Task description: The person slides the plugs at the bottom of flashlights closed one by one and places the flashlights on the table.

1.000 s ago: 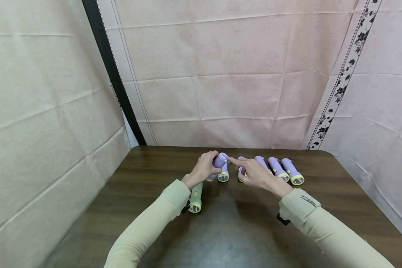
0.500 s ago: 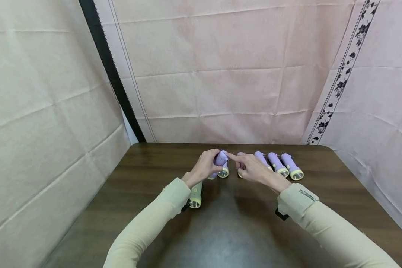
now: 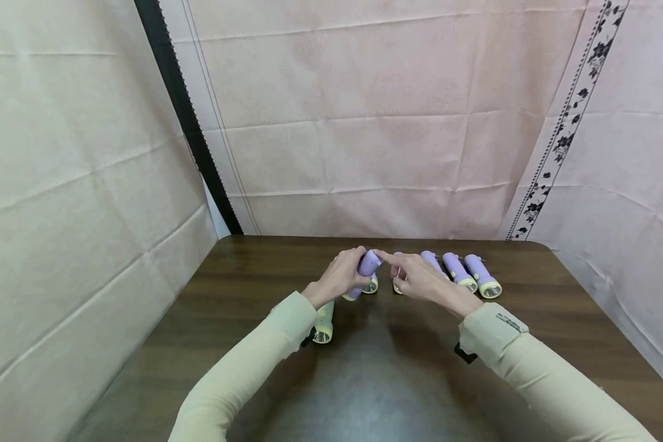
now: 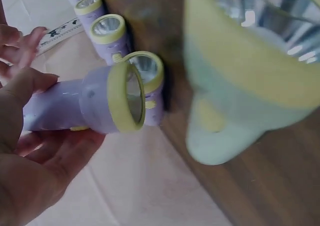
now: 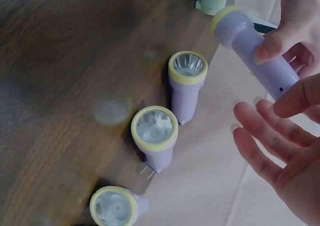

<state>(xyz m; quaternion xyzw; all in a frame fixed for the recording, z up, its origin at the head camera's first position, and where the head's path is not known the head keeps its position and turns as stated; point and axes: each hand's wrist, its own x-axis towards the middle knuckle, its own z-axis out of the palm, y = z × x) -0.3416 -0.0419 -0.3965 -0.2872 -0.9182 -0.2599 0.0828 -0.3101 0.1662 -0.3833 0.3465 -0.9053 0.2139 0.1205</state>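
My left hand (image 3: pixel 338 275) grips a purple flashlight (image 3: pixel 369 263) with a yellow rim round its lens, above the far part of the table. In the left wrist view the held flashlight (image 4: pixel 62 103) points its lens rightward, thumb on one side and fingers on the other. My right hand (image 3: pixel 420 279) reaches in from the right and touches the flashlight's tail end with one finger. Seen from the right wrist, the other fingers (image 5: pixel 265 146) of that hand are extended and hold nothing. A green flashlight (image 3: pixel 323 323) lies by my left wrist, partly hidden by it.
Several more purple flashlights (image 3: pixel 482 276) lie in a row near the table's far edge, lenses toward me. Metal prongs (image 5: pixel 146 171) stick out beside one of them. Behind the brown wooden table (image 3: pixel 331 393) hangs a pale cloth (image 3: pixel 342 159), with another on each side.
The purple flashlight in my left hand has turned slightly, so more of its body shows. My right finger stays at its tail. The head view has shifted a little.
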